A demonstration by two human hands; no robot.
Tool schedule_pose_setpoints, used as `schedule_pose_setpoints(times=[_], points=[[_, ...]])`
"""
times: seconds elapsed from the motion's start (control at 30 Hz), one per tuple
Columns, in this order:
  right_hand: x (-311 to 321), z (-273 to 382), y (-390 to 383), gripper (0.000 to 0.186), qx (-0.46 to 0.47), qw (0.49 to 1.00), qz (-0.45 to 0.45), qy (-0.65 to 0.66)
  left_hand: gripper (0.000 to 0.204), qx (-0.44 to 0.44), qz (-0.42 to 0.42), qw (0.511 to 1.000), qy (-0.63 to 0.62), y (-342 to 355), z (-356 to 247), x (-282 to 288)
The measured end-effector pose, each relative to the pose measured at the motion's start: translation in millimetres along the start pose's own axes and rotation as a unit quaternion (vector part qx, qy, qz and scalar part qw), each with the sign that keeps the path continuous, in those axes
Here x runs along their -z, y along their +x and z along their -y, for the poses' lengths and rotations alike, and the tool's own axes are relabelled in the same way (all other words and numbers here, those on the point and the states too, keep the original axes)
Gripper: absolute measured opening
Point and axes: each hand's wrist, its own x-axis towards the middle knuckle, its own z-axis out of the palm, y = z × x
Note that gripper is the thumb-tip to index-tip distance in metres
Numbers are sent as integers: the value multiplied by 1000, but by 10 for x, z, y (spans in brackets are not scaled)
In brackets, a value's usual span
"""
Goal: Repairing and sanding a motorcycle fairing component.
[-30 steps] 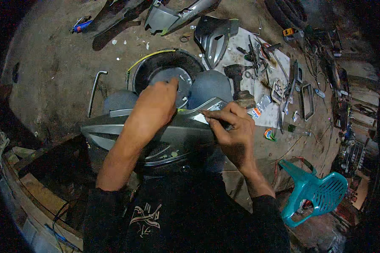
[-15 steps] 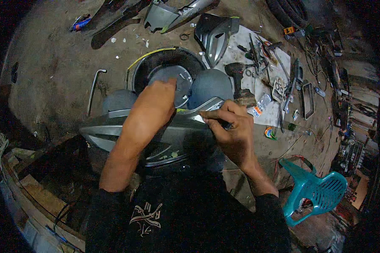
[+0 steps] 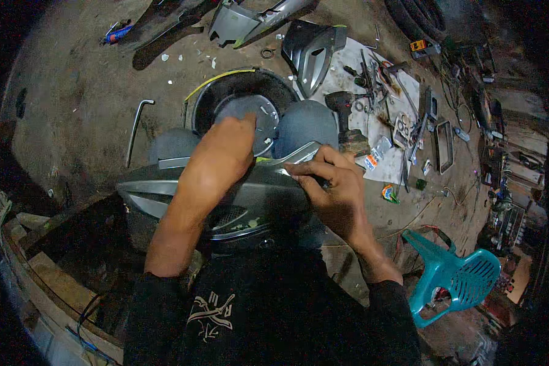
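Right hand (image 3: 332,183), in my head view, pinches the grey panel (image 3: 268,198) near its raised end; the left hand (image 3: 229,143) reaches across toward the black tub (image 3: 277,85), fingers hidden, so I can't tell its grip. The panel lies over the lap. I'd judge work underway: pale marks (image 3: 253,224) show, nothing looks finished.

head | worn fisheye | faces down | near left hand (image 3: 227,143), right hand (image 3: 332,182) | floor (image 3: 91,122) beyond
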Motion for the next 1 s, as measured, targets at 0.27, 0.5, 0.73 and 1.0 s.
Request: schedule_pose_setpoints(times=[0.27,0.5,0.73,1.0], points=[[-2,-67,28,19,23,1000,18,-2,40,-5,-5,1000,3,10,9,-50],[20,1,41,19,12,999,44,-1,40,-9,-13,1000,-6,-46,34,-3],[1,-27,32,16,23,999,35,-32,40,-17,-3,1000,-4,-3,17,5],[47,-23,-29,18,-10,999,38,7,36,-62,-36,997,-19,-11,41,-61]])
